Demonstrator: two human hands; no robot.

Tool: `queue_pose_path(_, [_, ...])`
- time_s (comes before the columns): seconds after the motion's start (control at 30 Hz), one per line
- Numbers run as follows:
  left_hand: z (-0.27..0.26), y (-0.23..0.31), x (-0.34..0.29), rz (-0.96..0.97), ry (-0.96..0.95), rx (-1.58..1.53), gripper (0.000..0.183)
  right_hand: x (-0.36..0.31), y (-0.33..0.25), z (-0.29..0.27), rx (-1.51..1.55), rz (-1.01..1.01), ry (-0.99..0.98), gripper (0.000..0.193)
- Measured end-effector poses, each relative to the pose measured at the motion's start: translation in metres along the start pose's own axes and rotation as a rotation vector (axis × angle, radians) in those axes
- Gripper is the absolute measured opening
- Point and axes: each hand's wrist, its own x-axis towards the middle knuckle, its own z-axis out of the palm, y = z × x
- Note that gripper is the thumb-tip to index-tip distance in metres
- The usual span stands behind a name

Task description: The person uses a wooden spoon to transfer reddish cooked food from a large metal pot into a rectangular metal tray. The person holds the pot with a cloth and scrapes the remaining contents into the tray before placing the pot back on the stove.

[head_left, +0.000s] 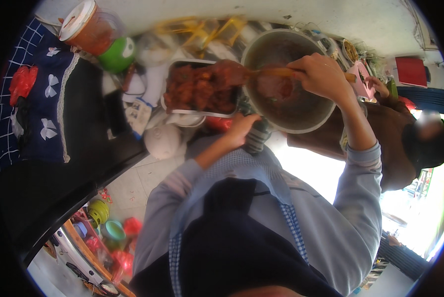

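My right hand is closed round the wooden handle of a spatula, held across a large grey metal pot. Sauce-coated reddish-brown food fills a rectangular metal tray just left of the pot. The spatula's far end, smeared and loaded with the same food, reaches over the tray's right side. A little of that food lies at the pot's bottom. My left hand grips a dark striped cloth against the pot's near left side; some of its fingers are hidden.
A lidded tub of orange-red stuff and a green round container stand at the back left. Left is a dark counter. Another person in brown works at the right, one hand by a pink item. Red bags lie low left.
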Motion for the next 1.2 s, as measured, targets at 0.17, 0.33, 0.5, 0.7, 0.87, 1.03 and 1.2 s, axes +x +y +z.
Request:
queue_pose_path(0.17, [-0.007,-0.004,0.006,0.022,0.002,0.038,0.029,0.013,-0.015,-0.003,-0.041,-0.079,0.036,0.024])
queue_pose_path(0.33, [-0.009,-0.005,0.010,0.032,0.001,0.049,0.029,0.022,-0.041,-0.005,-0.221,-0.117,-0.025,0.015])
queue_pose_path(0.5, [-0.005,0.004,0.003,-0.028,-0.010,0.025,0.031,0.016,-0.069,-0.003,-0.284,-0.224,0.170,0.014])
queue_pose_path(0.7, [0.001,0.018,-0.009,-0.086,0.040,0.014,0.059,0.006,-0.083,-0.012,-0.393,-0.116,0.174,0.012])
queue_pose_path(0.87, [0.001,0.022,-0.010,-0.084,0.004,0.010,0.067,0.000,-0.077,-0.018,-0.475,-0.030,0.102,0.020])
queue_pose_path(1.03, [-0.002,0.019,-0.007,-0.086,0.000,0.010,0.064,-0.007,-0.060,-0.018,-0.410,0.017,0.162,0.032])
queue_pose_path(1.2, [-0.003,0.019,-0.005,-0.068,-0.058,0.000,0.053,-0.021,-0.043,-0.022,-0.333,0.014,0.200,0.032])
